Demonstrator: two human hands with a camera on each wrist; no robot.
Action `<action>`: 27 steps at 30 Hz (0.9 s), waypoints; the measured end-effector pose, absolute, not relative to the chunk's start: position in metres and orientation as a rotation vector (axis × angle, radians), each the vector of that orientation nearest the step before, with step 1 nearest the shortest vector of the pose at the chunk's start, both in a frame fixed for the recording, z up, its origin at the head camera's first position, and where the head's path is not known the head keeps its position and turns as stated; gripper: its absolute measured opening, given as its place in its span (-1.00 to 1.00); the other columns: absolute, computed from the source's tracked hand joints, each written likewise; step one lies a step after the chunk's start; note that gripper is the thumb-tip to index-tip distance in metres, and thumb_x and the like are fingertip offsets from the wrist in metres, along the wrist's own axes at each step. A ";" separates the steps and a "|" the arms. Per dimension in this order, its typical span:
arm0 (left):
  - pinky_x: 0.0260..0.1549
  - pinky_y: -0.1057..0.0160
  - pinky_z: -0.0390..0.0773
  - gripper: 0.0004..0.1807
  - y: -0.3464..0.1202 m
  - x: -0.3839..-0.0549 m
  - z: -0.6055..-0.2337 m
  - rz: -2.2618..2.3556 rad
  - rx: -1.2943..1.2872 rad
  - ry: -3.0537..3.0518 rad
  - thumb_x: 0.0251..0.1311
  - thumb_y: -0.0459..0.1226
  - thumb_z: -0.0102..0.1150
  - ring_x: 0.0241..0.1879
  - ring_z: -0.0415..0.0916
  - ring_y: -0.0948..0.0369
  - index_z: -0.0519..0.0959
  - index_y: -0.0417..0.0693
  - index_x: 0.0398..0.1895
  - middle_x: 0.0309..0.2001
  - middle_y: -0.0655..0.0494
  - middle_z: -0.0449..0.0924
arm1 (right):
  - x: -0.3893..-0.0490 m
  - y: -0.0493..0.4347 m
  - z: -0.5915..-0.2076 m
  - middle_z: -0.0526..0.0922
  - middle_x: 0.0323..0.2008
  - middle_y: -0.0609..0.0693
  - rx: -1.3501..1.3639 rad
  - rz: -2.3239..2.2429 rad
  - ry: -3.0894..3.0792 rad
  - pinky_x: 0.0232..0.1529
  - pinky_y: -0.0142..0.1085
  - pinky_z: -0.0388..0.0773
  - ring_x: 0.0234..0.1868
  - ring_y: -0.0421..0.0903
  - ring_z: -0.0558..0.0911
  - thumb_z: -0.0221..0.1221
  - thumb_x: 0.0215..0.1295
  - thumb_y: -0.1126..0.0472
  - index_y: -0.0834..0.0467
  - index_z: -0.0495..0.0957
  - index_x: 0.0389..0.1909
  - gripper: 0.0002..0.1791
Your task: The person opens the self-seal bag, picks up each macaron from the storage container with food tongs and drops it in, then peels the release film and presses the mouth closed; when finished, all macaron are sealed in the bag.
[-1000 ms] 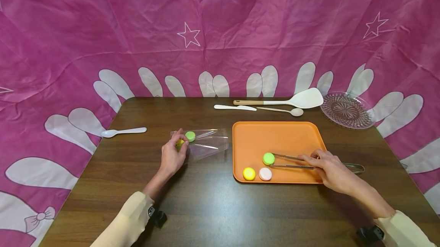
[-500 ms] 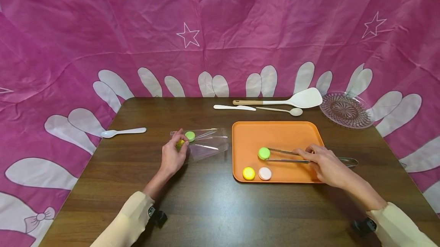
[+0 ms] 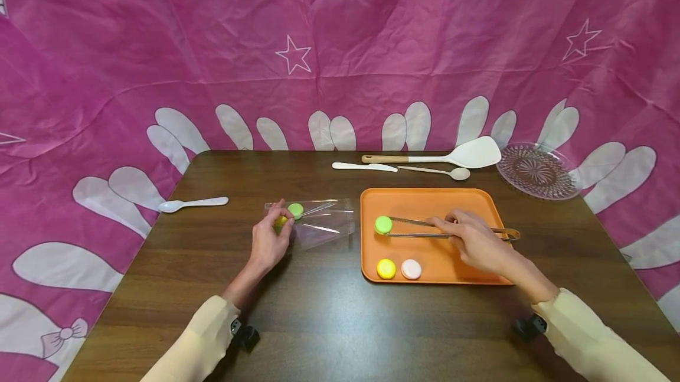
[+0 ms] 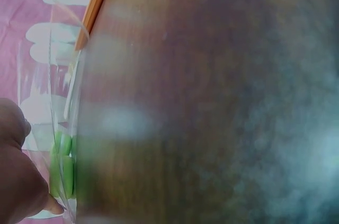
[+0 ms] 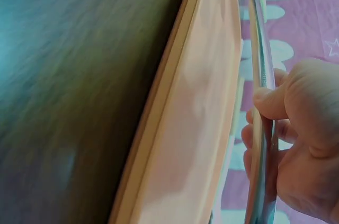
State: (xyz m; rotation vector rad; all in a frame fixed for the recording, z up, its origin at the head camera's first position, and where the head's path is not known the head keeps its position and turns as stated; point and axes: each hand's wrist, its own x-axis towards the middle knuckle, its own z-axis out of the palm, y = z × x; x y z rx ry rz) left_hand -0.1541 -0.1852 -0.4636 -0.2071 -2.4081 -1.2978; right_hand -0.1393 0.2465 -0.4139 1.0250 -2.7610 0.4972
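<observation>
My right hand (image 3: 478, 240) grips metal tongs (image 3: 419, 235), thumb on one side in the right wrist view. A bright green macaron (image 3: 383, 225) sits between the tong tips, over the left part of the orange tray (image 3: 451, 202). On the tray's near side lie a yellow macaron (image 3: 386, 269) and a pale pink macaron (image 3: 411, 269). To the left, my left hand (image 3: 271, 237) pinches the edge of a clear plastic bag (image 3: 329, 228) lying on the table. Inside the bag are a green macaron (image 3: 295, 211) and a yellow macaron (image 3: 280, 222), the latter partly behind my fingers.
A white spoon (image 3: 193, 203) lies at the far left. Behind the tray are a white knife (image 3: 363, 166), a cream spoon (image 3: 459, 173) and a white spatula (image 3: 475, 153). A clear patterned plate (image 3: 539, 170) stands at the back right, before a pink curtain (image 3: 345, 33).
My right hand has moved left and slightly away from me, carrying the green macaron in the tongs from beside the other macarons toward the tray's left edge. My left hand stays in place.
</observation>
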 end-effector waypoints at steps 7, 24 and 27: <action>0.26 -0.18 0.30 -0.87 -0.185 -0.154 -0.463 -1.284 -0.216 -2.407 0.21 -0.53 0.25 0.30 0.36 -0.17 0.57 -0.16 -0.34 0.24 -0.28 0.49 | -0.152 0.223 -0.412 0.50 -0.30 0.03 1.049 0.493 -2.750 -0.30 -0.10 0.38 -0.35 -0.01 0.43 0.25 0.03 0.65 0.10 0.57 0.24 -0.29; 0.24 -0.15 0.34 -0.86 -0.187 -0.155 -0.462 -1.301 -0.243 -2.410 0.19 -0.54 0.26 0.30 0.38 -0.16 0.57 -0.17 -0.32 0.24 -0.26 0.50 | -0.179 0.166 -0.412 0.51 -0.31 0.05 1.134 0.484 -2.756 -0.29 -0.10 0.39 -0.37 0.02 0.44 0.17 0.04 0.63 0.12 0.59 0.21 -0.33; 0.24 -0.16 0.34 -0.85 -0.188 -0.156 -0.463 -1.308 -0.260 -2.406 0.18 -0.55 0.26 0.30 0.38 -0.16 0.57 -0.16 -0.33 0.24 -0.26 0.50 | -0.182 0.156 -0.413 0.52 -0.30 0.05 1.155 0.490 -2.746 -0.31 -0.10 0.40 -0.36 0.02 0.45 0.20 0.05 0.61 0.12 0.59 0.21 -0.34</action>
